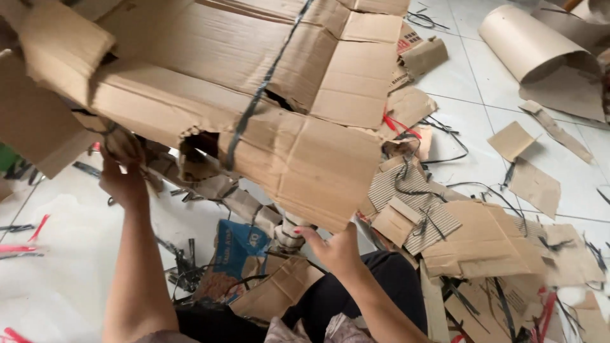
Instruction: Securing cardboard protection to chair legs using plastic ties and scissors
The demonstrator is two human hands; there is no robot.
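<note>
Both hands hold up a flattened cardboard box bound with black strap: left hand under its left edge, right hand beneath its lower corner, above scrap-littered floor.

Pale, glossy white tiled floor with thin grey grout lines, lit evenly by soft daylight. Strewn with torn brown cardboard scraps, black plastic strapping pieces and red strap ends. At upper right, a curled roll of brown cardboard sheet.
</note>
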